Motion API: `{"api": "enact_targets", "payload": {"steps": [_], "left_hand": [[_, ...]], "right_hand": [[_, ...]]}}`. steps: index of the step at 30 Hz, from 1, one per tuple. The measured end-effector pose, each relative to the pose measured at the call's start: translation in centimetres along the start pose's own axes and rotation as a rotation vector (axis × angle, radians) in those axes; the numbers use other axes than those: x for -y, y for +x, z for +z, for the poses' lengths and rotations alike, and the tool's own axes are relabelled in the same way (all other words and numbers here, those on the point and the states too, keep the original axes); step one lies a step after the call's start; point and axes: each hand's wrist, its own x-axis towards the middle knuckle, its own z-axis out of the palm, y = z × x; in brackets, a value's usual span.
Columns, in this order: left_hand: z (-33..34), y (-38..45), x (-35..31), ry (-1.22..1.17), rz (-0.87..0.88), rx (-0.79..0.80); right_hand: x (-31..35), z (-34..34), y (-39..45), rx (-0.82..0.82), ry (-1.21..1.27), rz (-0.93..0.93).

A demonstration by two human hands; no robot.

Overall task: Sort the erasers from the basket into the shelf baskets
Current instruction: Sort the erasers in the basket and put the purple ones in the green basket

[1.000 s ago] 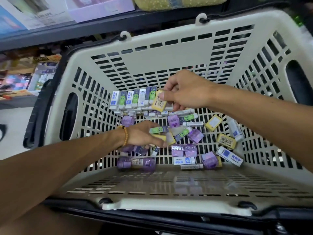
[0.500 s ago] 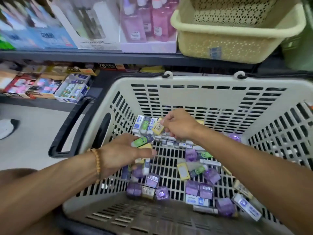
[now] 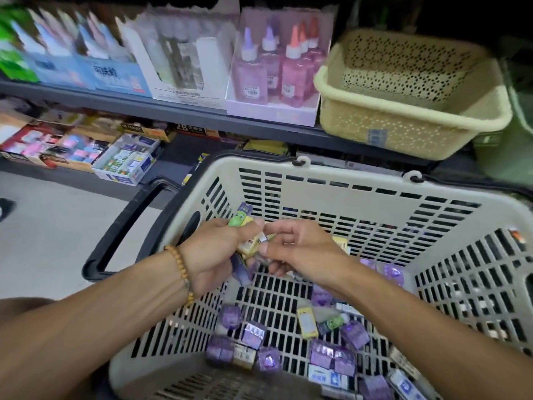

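Erasers point(image 3: 245, 230) were gripped in a small bunch by the left hand point(image 3: 215, 255), the fingers curled round them; a green one stood out at the top, with yellow and purple ones below. The right hand point(image 3: 300, 252) was held just beside it, thumb and fingers pinched at the same bunch, though what exactly was caught between them could not be told. A beaded bracelet point(image 3: 180, 269) was worn on the left wrist. Both hands were raised inside the slotted grey basket point(image 3: 360, 183), on whose floor more loose erasers point(image 3: 331, 353) were scattered, mostly purple, some yellow and blue-white. Beyond its far rim, a cream perforated shelf basket point(image 3: 403, 122) was set on the shelf, just beside a box of pink and purple bottles point(image 3: 274, 73).
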Motion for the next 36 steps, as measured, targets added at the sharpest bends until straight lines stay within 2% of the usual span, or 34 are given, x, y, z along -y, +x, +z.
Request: {"api": "enact_targets", "payload": {"steps": [6,9,11,17,20,22,26,30,32,36], "left_hand": [[-0.2,0.8,-0.2,-0.003,-0.033,-0.153],[-0.6,0.9,-0.6,-0.058,0.005,-0.201],[-0.6,0.8,-0.6,-0.073,0.006,-0.216],[-0.2,1.1,-0.4,-0.137,0.003,-0.234],[0.0,1.3,-0.3,-0.166,0.013,-0.196],[0.2,1.2,-0.3,-0.126,0.030,-0.131],[0.9,1.2,-0.1,-0.059,0.004,-0.037],[1.1,1.6,0.5,-0.014,-0.047,-0.071],[1.1,1.8,0.7,0.030,-0.043,-0.075],[1.4,2.4,0.8,0.123,-0.002,-0.074]], "right_hand": [[-0.8,-1.1,0.2,-0.281,-0.110,0.052],[-2.1,-2.1,1.0,-0.441,-0.313,0.093],[-2.4,-1.8,1.8,-0.483,-0.431,0.070],[-2.0,-0.6,2.8,-0.284,-0.515,-0.024],[-1.0,-1.0,2.2,-0.336,-0.233,-0.069],[0.0,-0.9,1.7,-0.267,-0.043,-0.079],[0.8,-0.6,1.2,-0.154,-0.028,-0.055],[0.6,-2.6,0.5,-0.220,0.199,0.051],[0.1,-3.3,0.0,-0.206,0.188,0.066],[-0.3,-1.8,0.1,-0.073,0.011,0.043]]}}
